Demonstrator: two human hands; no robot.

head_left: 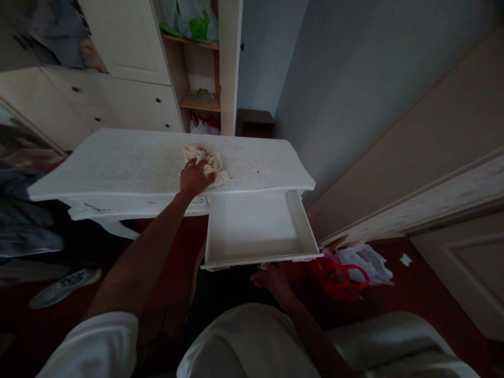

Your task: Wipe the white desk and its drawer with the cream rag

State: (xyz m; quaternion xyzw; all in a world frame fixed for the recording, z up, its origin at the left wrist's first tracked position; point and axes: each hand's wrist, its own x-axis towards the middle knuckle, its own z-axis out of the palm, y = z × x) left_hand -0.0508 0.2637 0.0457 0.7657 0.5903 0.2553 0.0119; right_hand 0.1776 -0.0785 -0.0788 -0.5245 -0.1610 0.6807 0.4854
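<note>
On the white table (129, 157) lies a crumpled cream cloth (214, 161) with a small reddish mark. My left hand (195, 178) rests on the cloth's near left side, its fingers curled into the folds. To the right of that hand, a drawer (252, 226) is pulled out towards me, and its inside looks bare. My right hand (273, 282) is low at the drawer's front, fingers bent around a small pale knob (263, 266) that is mostly hidden. Dull smudges mark the tabletop around the cloth, and a dark speck shows to its right.
A red bag (338, 278) and a white plastic bag (368, 262) lie on the dark red floor at right. White cabinets (134, 105) stand behind the table, one with an open door (230, 68). A shoe (65, 287) and piled clothes (23, 220) are at left.
</note>
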